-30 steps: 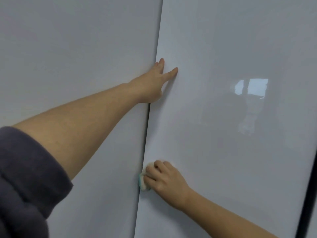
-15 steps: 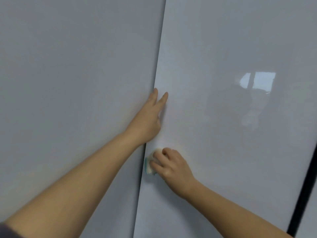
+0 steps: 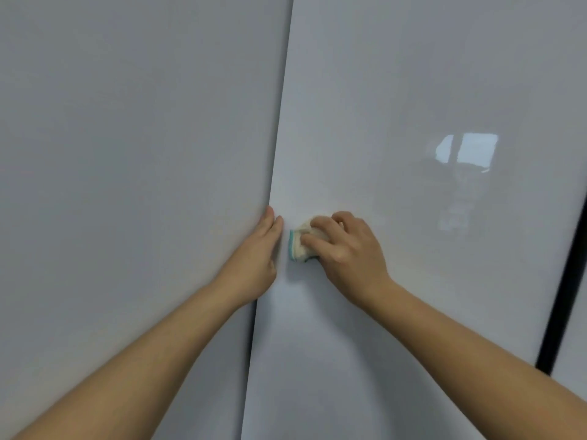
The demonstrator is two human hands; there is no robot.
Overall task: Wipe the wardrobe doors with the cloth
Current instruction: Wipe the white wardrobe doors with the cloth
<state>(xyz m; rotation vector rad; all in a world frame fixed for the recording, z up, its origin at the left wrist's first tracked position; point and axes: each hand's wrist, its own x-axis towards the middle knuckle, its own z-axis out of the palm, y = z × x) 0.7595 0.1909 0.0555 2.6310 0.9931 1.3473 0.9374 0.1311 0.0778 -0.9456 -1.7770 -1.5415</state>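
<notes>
Two glossy white wardrobe doors fill the view: the left door (image 3: 127, 185) and the right door (image 3: 413, 90), whose left edge stands slightly forward of the left one. My left hand (image 3: 257, 258) lies flat with straight fingers along the seam between them. My right hand (image 3: 343, 249) grips a bunched cream cloth with a teal edge (image 3: 298, 244) and presses it on the right door, just right of the seam. Most of the cloth is hidden under my fingers.
A black vertical strip (image 3: 562, 281) borders the right door on its far side, with another white panel (image 3: 575, 360) beyond it. A window reflection (image 3: 467, 150) shows on the right door.
My left hand has slid down the seam to the height of the cloth. My right hand with the cloth has moved a little away from the door's edge, to the right.
</notes>
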